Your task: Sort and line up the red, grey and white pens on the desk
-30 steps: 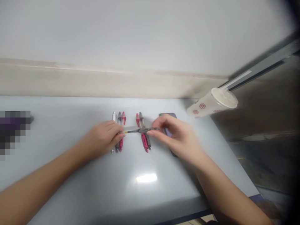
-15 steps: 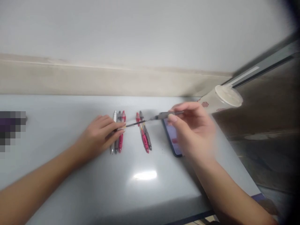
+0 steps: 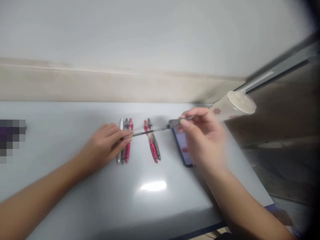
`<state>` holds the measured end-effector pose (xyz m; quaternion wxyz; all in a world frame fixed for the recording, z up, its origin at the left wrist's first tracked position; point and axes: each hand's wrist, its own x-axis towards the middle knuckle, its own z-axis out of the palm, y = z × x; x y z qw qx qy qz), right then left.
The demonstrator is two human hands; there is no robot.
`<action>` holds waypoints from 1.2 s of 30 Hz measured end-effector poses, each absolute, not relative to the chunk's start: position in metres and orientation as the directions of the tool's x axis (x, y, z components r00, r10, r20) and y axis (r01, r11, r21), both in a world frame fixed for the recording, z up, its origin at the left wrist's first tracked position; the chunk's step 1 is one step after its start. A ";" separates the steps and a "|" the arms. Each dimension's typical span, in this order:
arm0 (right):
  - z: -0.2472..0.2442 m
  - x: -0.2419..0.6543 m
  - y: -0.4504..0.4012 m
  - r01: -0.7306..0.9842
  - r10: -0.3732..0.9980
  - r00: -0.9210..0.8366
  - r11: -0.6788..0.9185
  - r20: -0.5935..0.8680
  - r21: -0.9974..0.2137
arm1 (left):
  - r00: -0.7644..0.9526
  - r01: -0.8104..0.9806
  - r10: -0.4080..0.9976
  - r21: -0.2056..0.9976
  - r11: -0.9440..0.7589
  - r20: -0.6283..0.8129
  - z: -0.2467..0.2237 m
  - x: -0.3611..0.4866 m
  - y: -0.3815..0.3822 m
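Note:
Between the thumb and fingers of my left hand (image 3: 107, 140) is the end of a thin dark pen refill (image 3: 143, 133). It points right, and its far end meets the front of a grey pen barrel (image 3: 174, 123); whether the tip sits inside is too blurred to tell. My right hand (image 3: 206, 133) pinches that barrel above a phone (image 3: 183, 146). Partly behind my left fingers lie a white pen (image 3: 121, 124), a grey pen (image 3: 123, 155) and a red pen (image 3: 128, 151). Another red pen (image 3: 153, 150) and grey pen (image 3: 157, 146) lie side by side under the refill.
A lidded paper cup (image 3: 222, 108) with red emblems stands behind my right hand at the table's right edge. The white table (image 3: 112, 200) meets a wall (image 3: 100, 83) at the back. A pixelated dark patch (image 3: 12, 136) is at far left.
The grey barrel has shifted slightly right relative to the refill, with a little more of the refill's far end showing. My left hand keeps its pinch, and the pens on the table stay put.

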<state>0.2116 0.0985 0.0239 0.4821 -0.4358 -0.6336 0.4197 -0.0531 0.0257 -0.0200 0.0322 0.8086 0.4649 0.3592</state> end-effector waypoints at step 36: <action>0.035 0.206 0.085 0.491 0.769 -0.640 0.415 0.006 -0.766 | 0.405 0.702 0.715 0.307 -0.642 0.570 -0.017 -0.056 0.025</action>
